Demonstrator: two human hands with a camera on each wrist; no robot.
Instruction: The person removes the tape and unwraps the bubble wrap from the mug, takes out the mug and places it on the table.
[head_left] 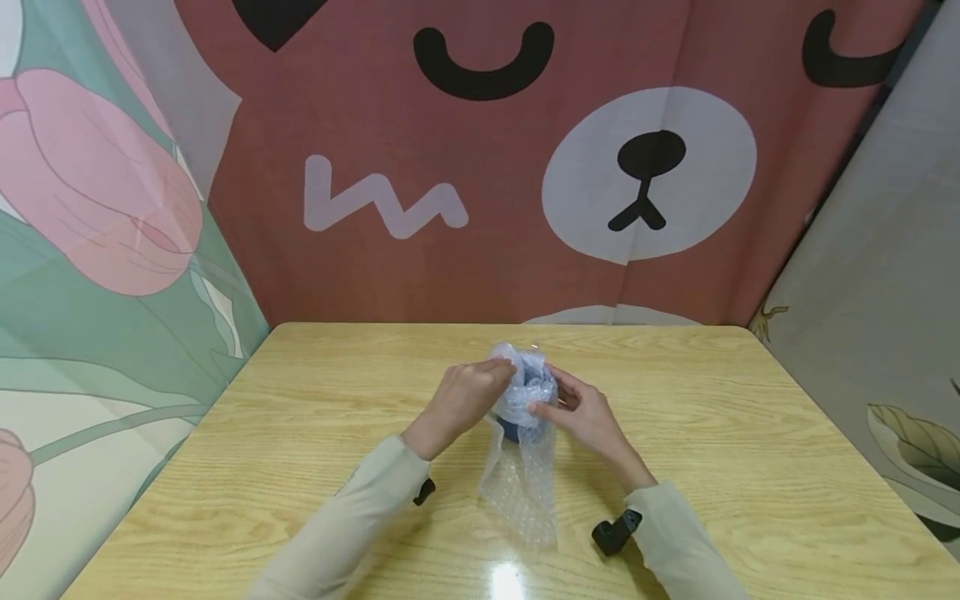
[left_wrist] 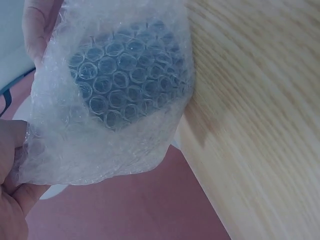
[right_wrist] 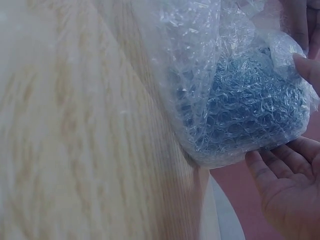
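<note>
A dark blue object (head_left: 508, 429) stands on the table, loosely wound in clear bubble wrap (head_left: 531, 400); its kind is hidden by the wrap. In the left wrist view the bubble wrap (left_wrist: 125, 150) spreads around its blue shape. My left hand (head_left: 468, 396) pinches the edge of the wrap at the upper left. On the other side, my right hand (head_left: 588, 412) holds the wrapped object, thumb in front and fingers along its side, as the right hand (right_wrist: 290, 185) also shows in the right wrist view. A loose tail of wrap hangs down toward the front.
The wood-grain table (head_left: 300, 400) extends on both sides of the hands. Behind it hangs a reddish-brown curtain (head_left: 465, 275) with a bear face. Patterned cloths flank it at left and right. Dark wrist cameras (head_left: 617, 533) sit below the sleeves.
</note>
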